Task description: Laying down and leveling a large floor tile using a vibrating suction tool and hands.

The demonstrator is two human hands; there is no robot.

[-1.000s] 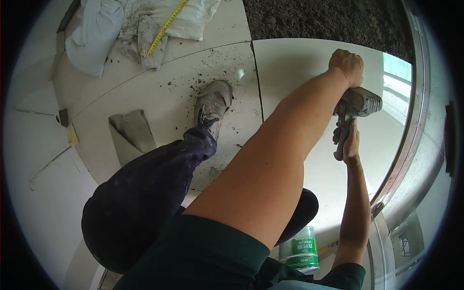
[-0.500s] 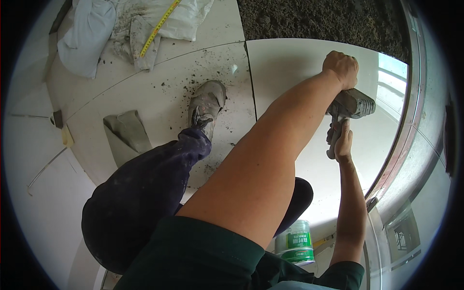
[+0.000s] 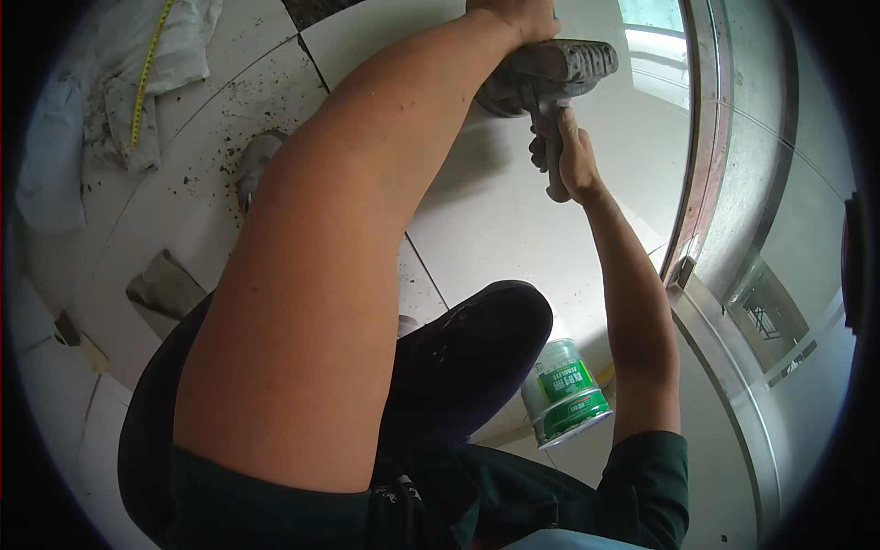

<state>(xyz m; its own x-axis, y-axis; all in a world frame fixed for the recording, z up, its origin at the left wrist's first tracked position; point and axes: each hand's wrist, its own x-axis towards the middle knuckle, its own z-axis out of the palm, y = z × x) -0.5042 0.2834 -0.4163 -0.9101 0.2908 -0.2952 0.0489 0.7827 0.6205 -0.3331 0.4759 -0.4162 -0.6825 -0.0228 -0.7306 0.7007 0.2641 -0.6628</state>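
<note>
Head camera looks down on a grey, dust-caked power tool with a ribbed body [image 3: 550,69] held at about one o'clock over a large glossy white floor tile [image 3: 495,220]. The right hand [image 3: 570,151] is wrapped tight around the tool's downward handle, probably to steer it, while the left hand [image 3: 513,14] presses on top of the body, likely to bear weight down onto the tile; its grip is half cut off by the picture's edge, so how far its fingers close I cannot tell. The broad left forearm hides much of the tile and the tool's working end. A green-and-white tin can [image 3: 564,392] stands near five o'clock beside the dark-trousered knee [image 3: 477,348]. A grey shoe [image 3: 255,165], a yellow tape measure [image 3: 147,73] and crumpled cloths lie at ten o'clock amid scattered grit.
</note>
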